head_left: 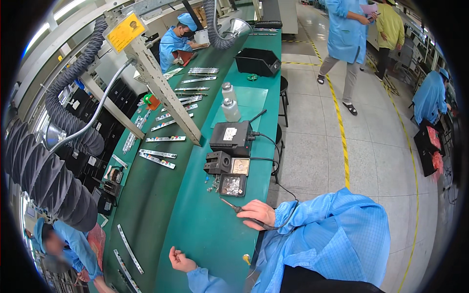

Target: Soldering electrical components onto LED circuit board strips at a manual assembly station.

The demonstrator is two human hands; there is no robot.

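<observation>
- Right hand (257,213) closed around the black grip of a slim soldering iron (233,207). Its metal tip points up and left beyond the fingertips and hangs just above the green bench mat (195,234).
- Left hand (180,260) lies palm-up on the mat, fingers loosely curled and holding nothing, well apart from the iron.
- Small black tray of metal tip-cleaning wool (232,185) sits just past the tip. Behind it stand a black iron stand (218,162) and a black box-shaped soldering station (231,136).
- Risk: the tip, likely hot, may dip and scorch the mat, since the grip looks light.
- Risk: the black cable (286,188) runs from under the palm back to the station, and a snag on the blue sleeve (312,219) could jerk the iron.
- Risk: the bare left hand could be burned if it drifts toward the tip.
</observation>
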